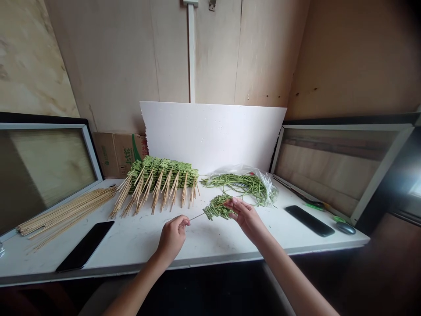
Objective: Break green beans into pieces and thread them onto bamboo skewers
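My left hand [174,236] is closed on the end of a thin skewer [196,217] above the table. Several short green bean pieces [212,212] are threaded side by side on its other end. My right hand [246,215] has its fingers pinched at the right side of these pieces; what lies between its fingertips is too small to make out. A small heap of cut beans [222,202] is just behind the skewer. Farther back left, filled bean skewers [164,169] are stacked, their bare stick ends pointing toward me.
Long beans [241,182] lie in a clear plastic bag at the back. Bare skewers [70,210] and a black phone [86,245] are left; another phone [309,220] and a mouse [345,228] are right. A white board [213,134] stands behind.
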`<state>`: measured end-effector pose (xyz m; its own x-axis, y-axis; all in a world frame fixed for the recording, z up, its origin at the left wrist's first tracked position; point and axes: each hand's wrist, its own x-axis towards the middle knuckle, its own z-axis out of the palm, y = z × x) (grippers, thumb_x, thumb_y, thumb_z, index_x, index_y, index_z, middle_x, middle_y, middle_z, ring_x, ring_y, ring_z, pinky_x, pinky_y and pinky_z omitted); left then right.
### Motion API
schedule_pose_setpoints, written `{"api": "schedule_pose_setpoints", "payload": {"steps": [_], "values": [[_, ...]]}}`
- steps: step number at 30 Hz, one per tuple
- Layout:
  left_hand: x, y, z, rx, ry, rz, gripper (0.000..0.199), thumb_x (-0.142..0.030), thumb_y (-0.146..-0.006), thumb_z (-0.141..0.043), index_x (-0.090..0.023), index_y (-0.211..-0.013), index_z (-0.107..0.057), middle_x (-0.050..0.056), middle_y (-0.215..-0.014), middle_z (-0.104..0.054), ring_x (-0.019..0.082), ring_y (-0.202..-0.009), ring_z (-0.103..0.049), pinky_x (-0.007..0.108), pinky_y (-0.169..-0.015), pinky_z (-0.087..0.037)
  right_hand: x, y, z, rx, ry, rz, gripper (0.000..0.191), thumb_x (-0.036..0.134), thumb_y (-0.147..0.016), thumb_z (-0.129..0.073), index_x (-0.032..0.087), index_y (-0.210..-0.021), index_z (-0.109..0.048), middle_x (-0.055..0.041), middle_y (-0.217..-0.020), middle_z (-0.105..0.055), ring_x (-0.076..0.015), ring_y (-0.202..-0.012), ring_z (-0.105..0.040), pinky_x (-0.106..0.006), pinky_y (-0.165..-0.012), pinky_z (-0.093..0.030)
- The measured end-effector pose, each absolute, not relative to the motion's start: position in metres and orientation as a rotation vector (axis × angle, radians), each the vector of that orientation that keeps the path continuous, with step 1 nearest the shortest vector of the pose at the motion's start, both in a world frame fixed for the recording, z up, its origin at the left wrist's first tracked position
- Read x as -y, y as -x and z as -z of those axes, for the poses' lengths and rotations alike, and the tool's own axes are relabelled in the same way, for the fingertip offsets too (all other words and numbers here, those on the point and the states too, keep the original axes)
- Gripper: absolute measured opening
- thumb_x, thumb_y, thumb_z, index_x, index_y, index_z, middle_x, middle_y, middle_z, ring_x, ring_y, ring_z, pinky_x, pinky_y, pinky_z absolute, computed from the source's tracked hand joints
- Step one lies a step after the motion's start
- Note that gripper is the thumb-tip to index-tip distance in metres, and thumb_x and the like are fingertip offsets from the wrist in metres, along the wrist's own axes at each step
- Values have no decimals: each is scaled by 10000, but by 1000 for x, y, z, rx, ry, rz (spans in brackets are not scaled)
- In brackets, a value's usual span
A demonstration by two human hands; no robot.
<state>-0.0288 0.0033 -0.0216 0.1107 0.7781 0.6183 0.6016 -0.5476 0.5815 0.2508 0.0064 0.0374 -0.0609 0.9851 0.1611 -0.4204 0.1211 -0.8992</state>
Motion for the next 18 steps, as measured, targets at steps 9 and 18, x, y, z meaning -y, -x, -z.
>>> {"api": "schedule_pose_setpoints", "payload": {"steps": [9,18], "values": [[-1,29,21,-1409,-2229,-1406,258,-79,-893,-440,-206,-800,-645,19,-774,-727,174,-706,-681,253,-689,-477,-11,-251,-30,1011,792,-1288,318,492,-768,-850,223,-929,-800,-92,-1058,-758,-292,-1118,-651,-303,-731,-545],[-1,28,23,-1428,-2258,-1430,265,-48,-874,-453,-212,-812,-652,16,-796,-744,182,-740,-707,256,-698,-494,-9,-246,-28,1056,868,-1097,326,503,-759,-856,239,-945,-820,-92,-1051,-761,-297,-1101,-637,-296,-673,-506]]}}
